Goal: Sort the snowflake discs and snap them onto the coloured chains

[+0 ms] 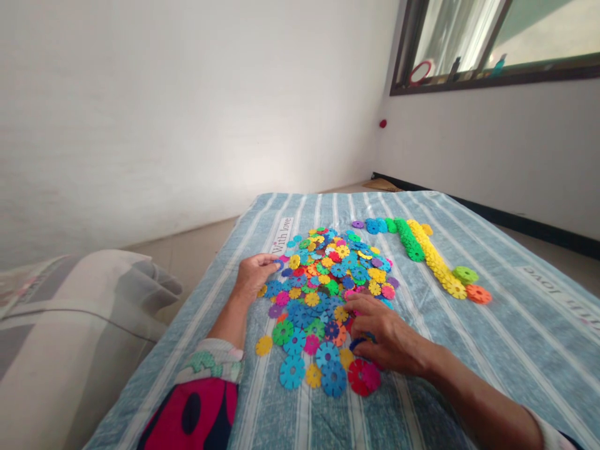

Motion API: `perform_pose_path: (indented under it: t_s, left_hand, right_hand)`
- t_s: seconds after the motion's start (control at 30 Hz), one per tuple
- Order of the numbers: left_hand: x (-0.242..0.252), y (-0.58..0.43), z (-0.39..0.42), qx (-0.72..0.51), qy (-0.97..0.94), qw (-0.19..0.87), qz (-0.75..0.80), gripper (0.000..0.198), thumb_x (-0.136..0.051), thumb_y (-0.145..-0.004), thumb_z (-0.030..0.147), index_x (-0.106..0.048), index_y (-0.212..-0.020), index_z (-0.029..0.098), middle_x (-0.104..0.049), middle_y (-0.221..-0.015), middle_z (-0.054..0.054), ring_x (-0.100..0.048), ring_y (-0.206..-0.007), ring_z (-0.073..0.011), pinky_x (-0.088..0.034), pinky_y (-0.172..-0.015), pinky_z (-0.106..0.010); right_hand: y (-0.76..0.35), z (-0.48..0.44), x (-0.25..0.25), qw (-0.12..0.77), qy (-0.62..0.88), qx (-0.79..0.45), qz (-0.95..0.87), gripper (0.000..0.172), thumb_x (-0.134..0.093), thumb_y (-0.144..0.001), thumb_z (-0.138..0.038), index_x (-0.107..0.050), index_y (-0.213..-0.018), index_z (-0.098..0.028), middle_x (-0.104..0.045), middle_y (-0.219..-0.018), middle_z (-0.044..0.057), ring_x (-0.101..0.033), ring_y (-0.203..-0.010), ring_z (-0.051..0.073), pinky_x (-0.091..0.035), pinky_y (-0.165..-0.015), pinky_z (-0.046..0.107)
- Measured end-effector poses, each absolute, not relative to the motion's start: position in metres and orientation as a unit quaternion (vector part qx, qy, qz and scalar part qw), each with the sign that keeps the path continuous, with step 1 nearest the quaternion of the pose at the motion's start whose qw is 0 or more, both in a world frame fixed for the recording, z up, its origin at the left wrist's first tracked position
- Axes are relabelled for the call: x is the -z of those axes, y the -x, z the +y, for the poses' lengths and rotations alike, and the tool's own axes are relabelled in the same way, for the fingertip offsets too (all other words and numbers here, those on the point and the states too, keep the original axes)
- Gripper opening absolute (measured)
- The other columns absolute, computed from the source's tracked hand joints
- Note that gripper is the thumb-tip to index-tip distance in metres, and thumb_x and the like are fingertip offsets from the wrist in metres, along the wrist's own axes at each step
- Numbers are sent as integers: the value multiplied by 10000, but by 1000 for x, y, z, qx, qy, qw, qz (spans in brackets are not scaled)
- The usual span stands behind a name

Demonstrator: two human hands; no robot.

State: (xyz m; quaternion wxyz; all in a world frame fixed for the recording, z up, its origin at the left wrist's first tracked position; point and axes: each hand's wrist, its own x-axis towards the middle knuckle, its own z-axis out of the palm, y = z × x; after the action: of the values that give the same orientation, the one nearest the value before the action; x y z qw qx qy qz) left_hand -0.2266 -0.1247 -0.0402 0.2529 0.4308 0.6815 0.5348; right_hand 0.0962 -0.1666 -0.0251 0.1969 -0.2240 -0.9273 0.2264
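Note:
Many notched plastic discs in mixed colours lie in a loose pile (323, 306) on a striped blue cloth (510, 369). At the pile's upper left edge, my left hand (257, 275) pinches a dark blue disc (280, 264) between thumb and fingers. My right hand (387, 334) is over the pile's lower right side, its fingers curled round a dark blue disc (359, 344). To the right of the pile lie a row of overlapping green discs (409, 240) and a longer row of yellow discs (435, 259).
Blue discs (372, 225) and a purple disc (358, 224) lie beyond the pile. An orange disc (479, 294) and a lime disc (465, 274) sit by the yellow row's near end. Grey-white fabric (79, 337) is at the left.

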Motion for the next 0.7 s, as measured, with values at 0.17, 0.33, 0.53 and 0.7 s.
perform_pose_path:
  t_s: [0.17, 0.33, 0.53, 0.7]
  left_hand:
    - [35, 219, -126, -544, -424, 260, 675, 377, -761, -490, 345, -751, -813, 151, -716, -661, -17, -597, -598, -149, -453, -562, -255]
    - [29, 212, -128, -556, -427, 268, 661, 374, -769, -488, 341, -743, -806, 145, -703, -654, -9, -574, -574, -130, -431, -549, -244]
    - [10, 184, -132, -555, -457, 337, 608, 318, -769, -519, 307, -737, -795, 152, -690, -647, 3, -583, -588, -125, -450, -595, -244]
    - [9, 138, -136, -492, -514, 407, 573, 284, -762, -545, 282, -740, -801, 161, -718, -709, -8, -626, -670, -147, -472, -650, -249]
  right_hand:
    - [-96, -168, 26, 255, 264, -306, -878, 80, -646, -729, -100, -646, -731, -180, -676, -837, 34, -616, -821, 165, -477, -761, 276]
    - [-92, -172, 29, 271, 339, -380, -817, 88, -603, -766, -168, -631, -682, -168, -597, -635, -17, -525, -589, 104, -389, -559, 208]
    - [-85, -168, 34, 345, 380, -456, -727, 114, -673, -718, -255, -649, -654, -163, -574, -584, -22, -474, -544, 100, -356, -502, 212]
    - [-81, -160, 35, 436, 368, -546, -613, 153, -734, -648, -301, -651, -659, -173, -593, -576, -31, -534, -541, 108, -419, -523, 220]
